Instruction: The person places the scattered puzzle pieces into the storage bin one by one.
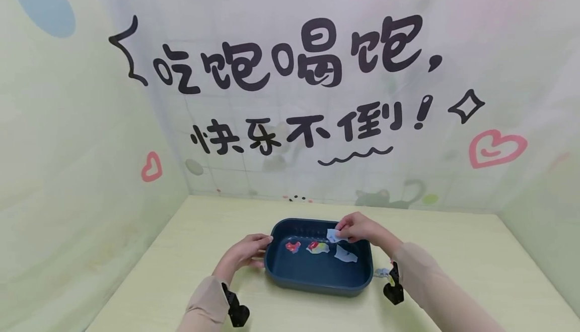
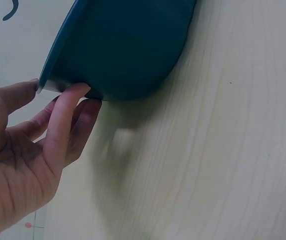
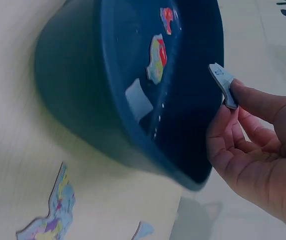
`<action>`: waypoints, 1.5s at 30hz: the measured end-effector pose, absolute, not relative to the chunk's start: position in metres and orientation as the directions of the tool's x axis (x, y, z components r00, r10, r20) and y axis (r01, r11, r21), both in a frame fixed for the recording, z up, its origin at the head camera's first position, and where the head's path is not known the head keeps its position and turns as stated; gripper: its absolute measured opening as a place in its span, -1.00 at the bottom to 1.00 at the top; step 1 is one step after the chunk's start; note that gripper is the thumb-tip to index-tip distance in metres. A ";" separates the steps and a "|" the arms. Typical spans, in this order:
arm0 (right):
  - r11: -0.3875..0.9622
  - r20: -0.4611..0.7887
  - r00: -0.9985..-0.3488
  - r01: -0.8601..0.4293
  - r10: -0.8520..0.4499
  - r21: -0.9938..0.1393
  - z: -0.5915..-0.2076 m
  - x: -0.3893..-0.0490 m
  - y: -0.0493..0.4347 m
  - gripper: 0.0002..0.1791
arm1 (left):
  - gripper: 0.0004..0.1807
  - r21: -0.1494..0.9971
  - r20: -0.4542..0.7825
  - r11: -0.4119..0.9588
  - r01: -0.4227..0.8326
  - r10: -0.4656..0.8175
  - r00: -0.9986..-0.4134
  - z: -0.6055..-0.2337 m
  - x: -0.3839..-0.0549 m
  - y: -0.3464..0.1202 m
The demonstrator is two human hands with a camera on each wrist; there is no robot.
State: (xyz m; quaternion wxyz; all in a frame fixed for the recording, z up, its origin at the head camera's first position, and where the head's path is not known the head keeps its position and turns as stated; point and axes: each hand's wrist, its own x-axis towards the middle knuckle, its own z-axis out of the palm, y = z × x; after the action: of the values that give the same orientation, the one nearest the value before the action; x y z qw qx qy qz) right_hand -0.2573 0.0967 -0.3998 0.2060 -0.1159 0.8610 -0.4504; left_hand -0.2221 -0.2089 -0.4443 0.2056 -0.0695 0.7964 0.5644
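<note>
A dark blue rectangular basin [image 1: 317,286] with rounded corners stands on the table. My left hand [image 1: 246,251] grips it at the left end, thumb at the rim and fingers against the outer wall [image 2: 128,50]. Over the far right part of the basin, my right hand [image 1: 360,227] pinches a flat pale blue puzzle piece [image 3: 223,82] between thumb and fingers. Inside the basin lie a red piece [image 1: 293,247], a red and yellow piece [image 1: 318,248] and a pale, whitish-blue piece [image 1: 346,255], apart from one another.
On the table right of the basin lies a multicoloured piece [image 3: 58,210], partly hidden by the right wrist in the head view. A light blue piece [image 3: 143,230] lies near it. A printed cloth wall [image 1: 290,181] stands behind the pale wooden table [image 1: 217,216].
</note>
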 end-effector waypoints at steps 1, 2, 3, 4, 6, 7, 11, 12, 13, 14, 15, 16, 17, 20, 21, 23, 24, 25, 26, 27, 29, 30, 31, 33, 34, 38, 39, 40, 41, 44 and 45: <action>0.569 -0.255 -0.883 -0.017 -0.394 -0.822 -0.400 -0.258 0.094 -0.83 | -0.54 0.872 -0.405 0.352 -0.341 0.125 -0.906 -0.444 -0.223 -0.208; 0.569 -0.256 -0.879 -0.022 -0.403 -0.822 -0.401 -0.258 0.090 -0.83 | -0.54 0.872 -0.404 0.353 -0.339 0.128 -0.906 -0.444 -0.223 -0.207; 0.565 -0.257 -0.875 -0.023 -0.410 -0.825 -0.401 -0.259 0.087 -0.84 | -0.53 0.872 -0.404 0.353 -0.339 0.128 -0.906 -0.444 -0.224 -0.206; 0.559 -0.257 -0.871 -0.024 -0.419 -0.829 -0.401 -0.259 0.084 -0.84 | -0.52 0.871 -0.404 0.355 -0.338 0.127 -0.906 -0.444 -0.225 -0.205; 0.546 -0.252 -0.863 -0.033 -0.438 -0.837 -0.401 -0.259 0.078 -0.85 | -0.52 0.869 -0.407 0.358 -0.342 0.121 -0.906 -0.442 -0.225 -0.205; 0.541 -0.254 -0.858 -0.032 -0.446 -0.841 -0.401 -0.259 0.074 -0.85 | -0.52 0.867 -0.409 0.359 -0.345 0.119 -0.905 -0.442 -0.225 -0.205; 0.565 -0.269 -0.845 -0.046 -0.462 -0.824 -0.405 -0.257 0.061 -0.85 | -0.53 0.860 -0.425 0.360 -0.363 0.109 -0.899 -0.443 -0.225 -0.206; 0.577 -0.281 -0.845 -0.039 -0.455 -0.816 -0.406 -0.256 0.057 -0.86 | -0.54 0.859 -0.425 0.360 -0.363 0.109 -0.898 -0.443 -0.224 -0.207; 0.594 -0.288 -0.846 -0.042 -0.449 -0.803 -0.408 -0.256 0.053 -0.86 | -0.54 0.859 -0.428 0.359 -0.366 0.107 -0.898 -0.444 -0.224 -0.208; 0.612 -0.294 -0.846 -0.047 -0.445 -0.789 -0.409 -0.256 0.050 -0.87 | -0.53 0.858 -0.427 0.361 -0.365 0.108 -0.898 -0.445 -0.224 -0.208; 0.628 -0.304 -0.844 -0.049 -0.442 -0.777 -0.411 -0.256 0.046 -0.87 | -0.53 0.859 -0.428 0.356 -0.367 0.107 -0.898 -0.445 -0.223 -0.209; 0.644 -0.312 -0.842 -0.052 -0.439 -0.764 -0.412 -0.256 0.043 -0.87 | -0.52 0.860 -0.429 0.352 -0.369 0.108 -0.897 -0.446 -0.223 -0.209; 0.652 -0.322 -0.838 -0.052 -0.440 -0.757 -0.414 -0.255 0.040 -0.87 | -0.52 0.861 -0.429 0.348 -0.370 0.108 -0.897 -0.447 -0.223 -0.209; 0.668 -0.354 -0.815 -0.053 -0.458 -0.742 -0.418 -0.254 0.030 -0.90 | -0.52 0.863 -0.430 0.342 -0.373 0.107 -0.896 -0.450 -0.222 -0.210; 0.669 -0.369 -0.805 -0.047 -0.465 -0.741 -0.419 -0.254 0.026 -0.91 | -0.53 0.862 -0.432 0.339 -0.376 0.107 -0.895 -0.450 -0.222 -0.209; 0.677 -0.394 -0.783 -0.047 -0.482 -0.735 -0.421 -0.253 0.020 -0.92 | -0.53 0.861 -0.433 0.342 -0.376 0.106 -0.895 -0.450 -0.222 -0.210; 0.684 -0.407 -0.771 -0.049 -0.489 -0.728 -0.422 -0.253 0.017 -0.92 | -0.53 0.861 -0.433 0.344 -0.375 0.106 -0.895 -0.451 -0.222 -0.210; 0.691 -0.420 -0.761 -0.051 -0.495 -0.721 -0.422 -0.253 0.015 -0.92 | -0.53 0.861 -0.433 0.345 -0.374 0.108 -0.895 -0.450 -0.222 -0.209; 0.701 -0.431 -0.751 -0.059 -0.500 -0.710 -0.423 -0.253 0.012 -0.91 | -0.53 0.861 -0.432 0.344 -0.374 0.109 -0.895 -0.450 -0.223 -0.209; 0.709 -0.441 -0.743 -0.065 -0.504 -0.702 -0.423 -0.253 0.010 -0.91 | -0.53 0.861 -0.431 0.345 -0.373 0.109 -0.896 -0.450 -0.223 -0.209; 0.722 -0.450 -0.732 -0.082 -0.512 -0.687 -0.424 -0.255 0.006 -0.90 | -0.52 0.862 -0.429 0.347 -0.371 0.108 -0.897 -0.450 -0.225 -0.209; 0.726 -0.450 -0.729 -0.092 -0.515 -0.681 -0.424 -0.256 0.004 -0.89 | -0.52 0.862 -0.428 0.345 -0.370 0.107 -0.898 -0.450 -0.226 -0.209; 0.728 -0.449 -0.727 -0.102 -0.519 -0.678 -0.424 -0.257 0.003 -0.88 | -0.53 0.863 -0.427 0.345 -0.369 0.106 -0.898 -0.450 -0.226 -0.208; 0.726 -0.444 -0.725 -0.113 -0.527 -0.678 -0.424 -0.259 0.001 -0.85 | -0.53 0.863 -0.427 0.343 -0.370 0.106 -0.898 -0.450 -0.227 -0.208; 0.724 -0.436 -0.727 -0.122 -0.530 -0.678 -0.425 -0.260 0.001 -0.84 | -0.53 0.863 -0.428 0.342 -0.371 0.105 -0.898 -0.450 -0.227 -0.207; 0.704 -0.388 -0.743 -0.153 -0.545 -0.694 -0.427 -0.262 -0.001 -0.79 | -0.53 0.864 -0.431 0.335 -0.376 0.105 -0.896 -0.450 -0.229 -0.207; 0.699 -0.379 -0.748 -0.157 -0.545 -0.697 -0.428 -0.262 -0.001 -0.77 | -0.52 0.863 -0.431 0.336 -0.376 0.105 -0.896 -0.450 -0.229 -0.207; 0.695 -0.370 -0.750 -0.162 -0.548 -0.700 -0.428 -0.261 -0.001 -0.76 | -0.52 0.862 -0.432 0.339 -0.376 0.104 -0.896 -0.451 -0.229 -0.207; 0.690 -0.365 -0.751 -0.164 -0.551 -0.705 -0.429 -0.261 -0.001 -0.75 | -0.51 0.863 -0.431 0.341 -0.373 0.109 -0.896 -0.451 -0.229 -0.207; 0.687 -0.369 -0.748 -0.157 -0.551 -0.709 -0.430 -0.259 0.000 -0.76 | -0.52 0.863 -0.431 0.339 -0.374 0.111 -0.895 -0.453 -0.230 -0.208; 0.688 -0.370 -0.748 -0.156 -0.551 -0.709 -0.431 -0.258 0.001 -0.76 | -0.52 0.862 -0.433 0.341 -0.376 0.108 -0.895 -0.453 -0.230 -0.208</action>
State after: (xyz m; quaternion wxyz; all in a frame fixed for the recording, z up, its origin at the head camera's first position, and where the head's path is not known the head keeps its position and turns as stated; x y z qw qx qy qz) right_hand -0.2584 0.0011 -0.4309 0.2911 -0.2030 0.8713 -0.3389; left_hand -0.2297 -0.2080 -0.4534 0.2133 -0.0846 0.7905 0.5679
